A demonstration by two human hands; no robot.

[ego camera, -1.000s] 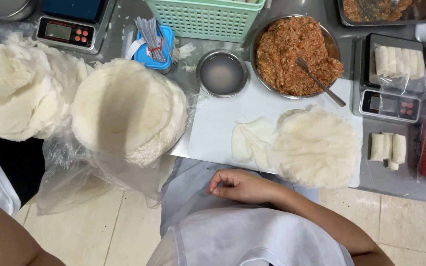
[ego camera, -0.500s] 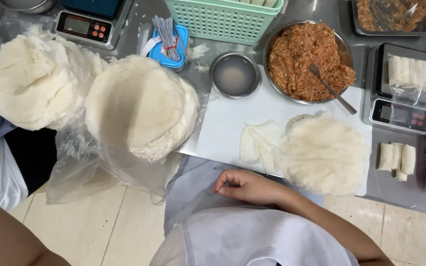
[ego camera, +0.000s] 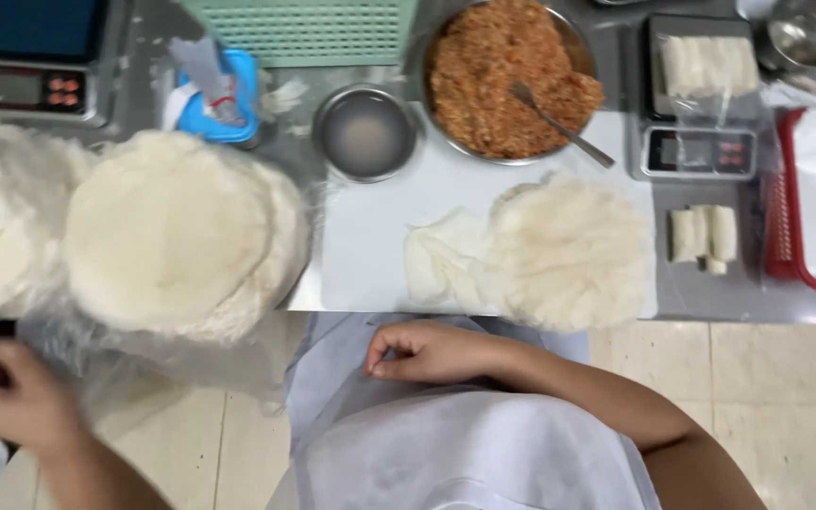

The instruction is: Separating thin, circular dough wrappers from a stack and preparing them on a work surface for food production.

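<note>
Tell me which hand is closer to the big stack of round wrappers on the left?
Left. The left hand is just below the stack, at its plastic bag's edge. The right hand rests against the apron, further off to the stack's right.

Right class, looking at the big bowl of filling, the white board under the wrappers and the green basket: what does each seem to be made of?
Big bowl: looks like stainless steel, with a shiny grey rim that reflects light.
White board: probably plastic, smooth, matt and evenly white; it could be something else.
Green basket: moulded plastic by its look, pale green with a regular grid of holes.
</note>
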